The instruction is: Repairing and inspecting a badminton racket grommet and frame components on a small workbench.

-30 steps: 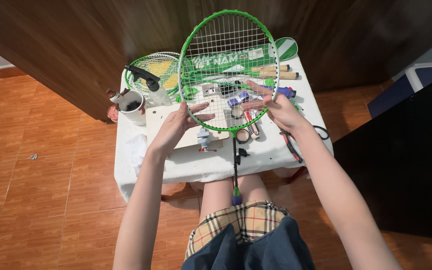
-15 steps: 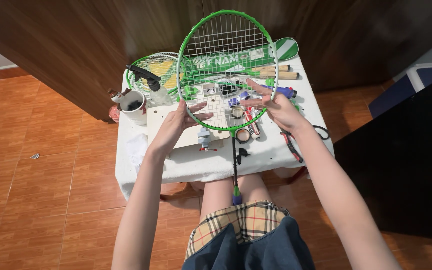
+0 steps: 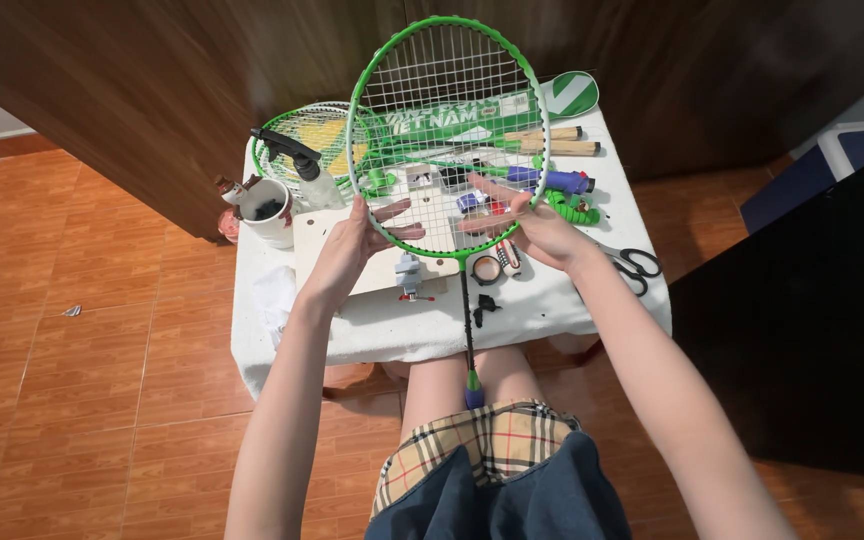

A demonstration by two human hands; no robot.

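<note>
I hold a green-framed badminton racket upright over a small white-covered table. My left hand grips the lower left of its head, fingers spread behind the white strings. On the lower right of the head sits my right hand, fingers also behind the strings. The thin black shaft runs down toward my lap, ending in a green and blue tip. A second green racket lies flat on the table behind the held one.
On the table are a white cup, a spray bottle, a pale board, scissors, tape rolls, wooden handles and small tools. A dark wooden wall stands behind. A black panel is at right, tiled floor at left.
</note>
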